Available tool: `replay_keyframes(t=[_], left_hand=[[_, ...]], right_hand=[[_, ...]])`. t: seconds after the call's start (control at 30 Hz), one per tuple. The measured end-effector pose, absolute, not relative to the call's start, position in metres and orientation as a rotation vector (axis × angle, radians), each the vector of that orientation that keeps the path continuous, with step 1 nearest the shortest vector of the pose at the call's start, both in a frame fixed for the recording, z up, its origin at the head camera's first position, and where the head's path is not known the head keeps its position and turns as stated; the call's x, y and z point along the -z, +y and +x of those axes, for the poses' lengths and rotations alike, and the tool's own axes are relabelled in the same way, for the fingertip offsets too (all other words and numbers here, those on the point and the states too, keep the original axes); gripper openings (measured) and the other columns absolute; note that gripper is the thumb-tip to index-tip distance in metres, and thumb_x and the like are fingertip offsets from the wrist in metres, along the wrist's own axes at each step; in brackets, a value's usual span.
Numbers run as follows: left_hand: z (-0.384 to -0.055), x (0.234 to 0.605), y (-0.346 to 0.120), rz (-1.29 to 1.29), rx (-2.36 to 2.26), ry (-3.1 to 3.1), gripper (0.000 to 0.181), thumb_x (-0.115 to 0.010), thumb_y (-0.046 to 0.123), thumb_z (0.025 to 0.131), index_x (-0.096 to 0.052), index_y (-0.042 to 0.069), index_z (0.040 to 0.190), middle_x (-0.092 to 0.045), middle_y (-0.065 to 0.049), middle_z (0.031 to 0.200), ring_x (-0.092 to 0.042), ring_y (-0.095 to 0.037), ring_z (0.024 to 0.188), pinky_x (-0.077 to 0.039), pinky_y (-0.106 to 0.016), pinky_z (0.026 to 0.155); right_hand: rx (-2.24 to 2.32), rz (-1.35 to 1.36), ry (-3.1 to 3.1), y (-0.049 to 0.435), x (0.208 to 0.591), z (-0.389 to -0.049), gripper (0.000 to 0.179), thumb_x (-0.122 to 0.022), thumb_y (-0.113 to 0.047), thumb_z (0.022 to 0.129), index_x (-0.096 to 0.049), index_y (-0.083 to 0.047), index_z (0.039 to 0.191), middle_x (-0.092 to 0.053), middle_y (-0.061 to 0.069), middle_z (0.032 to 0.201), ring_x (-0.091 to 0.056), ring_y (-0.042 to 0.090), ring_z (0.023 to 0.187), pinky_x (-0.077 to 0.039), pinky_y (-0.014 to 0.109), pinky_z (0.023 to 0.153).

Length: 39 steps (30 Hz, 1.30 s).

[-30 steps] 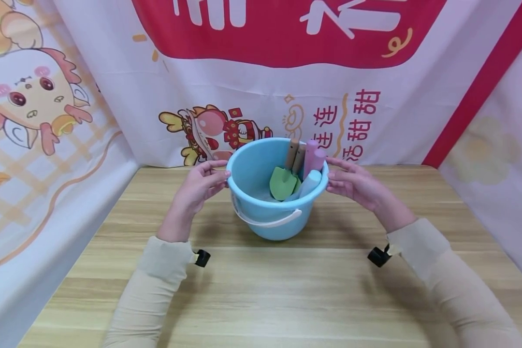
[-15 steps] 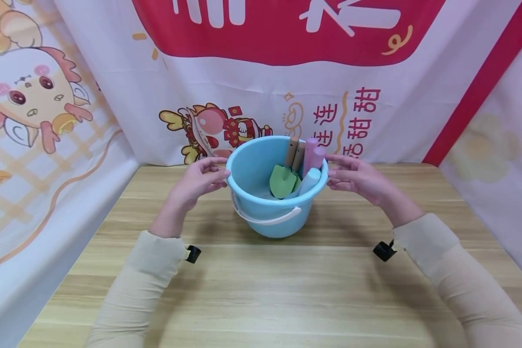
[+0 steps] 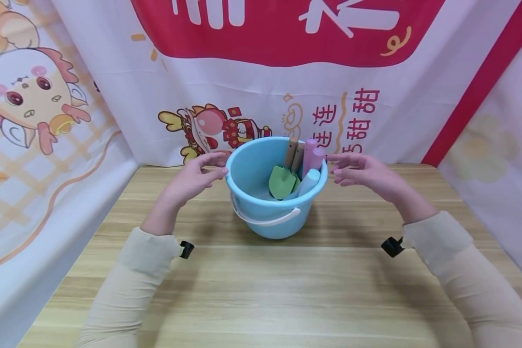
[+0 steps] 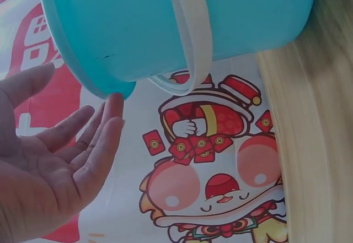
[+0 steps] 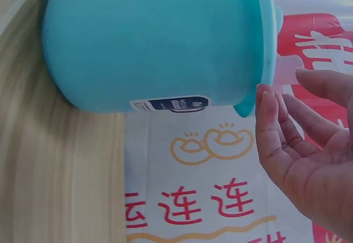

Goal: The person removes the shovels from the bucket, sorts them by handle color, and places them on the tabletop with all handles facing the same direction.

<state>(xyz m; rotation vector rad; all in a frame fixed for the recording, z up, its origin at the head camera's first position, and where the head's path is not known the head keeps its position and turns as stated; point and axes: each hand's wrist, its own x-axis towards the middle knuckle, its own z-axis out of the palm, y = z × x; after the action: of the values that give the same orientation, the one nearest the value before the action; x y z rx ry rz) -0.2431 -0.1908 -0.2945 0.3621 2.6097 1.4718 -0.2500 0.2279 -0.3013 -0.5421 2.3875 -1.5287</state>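
Observation:
A light blue bucket [image 3: 252, 166] stands upright on the table, its white handle [image 3: 269, 222] hanging down in front. Inside, at the right, lean a green trowel [image 3: 282, 182] with a wooden handle, a second wooden handle [image 3: 298, 157], pink handles [image 3: 309, 152] and a light blue handle [image 3: 310, 181]; their lower ends are partly hidden. At the rim's left side is my left hand [image 3: 191, 179], fingers loosely bent, holding nothing. My right hand [image 3: 367, 175] hovers by the right rim with relaxed fingers. In the wrist views, fingertips overlap the rim; I cannot tell whether they touch.
The wooden table [image 3: 265, 295] extends in front of the bucket. Printed cloth [image 3: 243, 82] hangs close behind it, with more cloth at both sides. A small black camera [image 3: 186, 249] sits on the left wrist, another camera [image 3: 392, 247] on the right.
Both hands have loosened from the bucket's rim and drawn slightly outward, the left hand leftward and the right hand rightward. The bucket stays in place.

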Motion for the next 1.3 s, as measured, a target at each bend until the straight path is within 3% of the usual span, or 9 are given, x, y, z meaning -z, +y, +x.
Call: replay_keyframes(t=[0.23,0.47,0.67,0.87,0.97,1.17,1.3], left_hand=[[-0.240,0.294,-0.180,0.440,-1.275,2.828,0.062,-0.061,0.036,0.104,-0.042,0.011,0.157,-0.048,-0.014,0.153,-0.046,-0.037,0.138,-0.047,-0.061,0.103],[-0.239,0.302,-0.170,0.557,-0.909,3.056,0.073,-0.052,0.056,0.103,-0.035,0.015,0.161,-0.031,-0.012,0.165,-0.029,-0.037,0.150,-0.034,-0.071,0.109],[-0.242,0.305,-0.167,0.641,-0.635,3.161,0.075,-0.047,0.060,0.103,-0.033,0.017,0.162,-0.025,-0.010,0.168,-0.021,-0.036,0.153,-0.020,-0.074,0.113],[-0.245,0.309,-0.168,0.652,-0.473,3.151,0.076,-0.041,0.061,0.104,-0.025,0.019,0.165,-0.017,-0.006,0.171,-0.011,-0.035,0.156,-0.013,-0.073,0.116],[-0.246,0.311,-0.169,0.663,-0.420,3.146,0.076,-0.034,0.064,0.105,-0.021,0.020,0.165,-0.016,-0.007,0.171,-0.010,-0.035,0.156,-0.012,-0.073,0.116],[-0.246,0.313,-0.168,0.707,-0.348,3.159,0.075,-0.032,0.062,0.106,-0.019,0.019,0.166,-0.015,-0.006,0.171,-0.010,-0.036,0.156,-0.010,-0.072,0.116],[-0.246,0.313,-0.168,0.720,-0.321,3.164,0.074,-0.033,0.061,0.106,-0.021,0.019,0.166,-0.016,-0.007,0.171,-0.010,-0.035,0.156,-0.011,-0.072,0.117]], right_hand=[[1.445,-0.582,2.499,0.233,0.293,-0.248,0.052,-0.064,-0.026,0.102,-0.052,-0.002,0.146,-0.060,0.017,0.133,-0.066,0.022,0.105,-0.057,0.029,0.089],[1.420,-0.596,2.594,0.233,0.285,-0.246,0.044,-0.066,-0.021,0.102,-0.059,-0.004,0.141,-0.064,0.016,0.132,-0.067,0.021,0.106,-0.057,0.026,0.086],[1.344,-0.626,2.663,0.233,0.281,-0.246,0.041,-0.064,-0.018,0.103,-0.059,-0.003,0.141,-0.063,0.016,0.136,-0.065,0.029,0.117,-0.057,0.027,0.089],[1.223,-0.708,2.778,0.229,0.279,-0.247,0.042,-0.064,-0.018,0.103,-0.059,-0.004,0.142,-0.063,0.017,0.137,-0.063,0.033,0.119,-0.057,0.039,0.093],[1.214,-0.740,2.819,0.224,0.279,-0.247,0.043,-0.065,-0.019,0.102,-0.058,-0.004,0.143,-0.064,0.018,0.136,-0.063,0.033,0.118,-0.057,0.040,0.093],[1.261,-0.740,2.850,0.214,0.278,-0.249,0.044,-0.068,-0.018,0.101,-0.060,-0.006,0.142,-0.065,0.015,0.133,-0.065,0.029,0.115,-0.056,0.027,0.087],[1.279,-0.720,2.858,0.208,0.277,-0.252,0.044,-0.070,-0.018,0.099,-0.061,-0.008,0.141,-0.066,0.013,0.132,-0.065,0.028,0.114,-0.057,0.037,0.092]])
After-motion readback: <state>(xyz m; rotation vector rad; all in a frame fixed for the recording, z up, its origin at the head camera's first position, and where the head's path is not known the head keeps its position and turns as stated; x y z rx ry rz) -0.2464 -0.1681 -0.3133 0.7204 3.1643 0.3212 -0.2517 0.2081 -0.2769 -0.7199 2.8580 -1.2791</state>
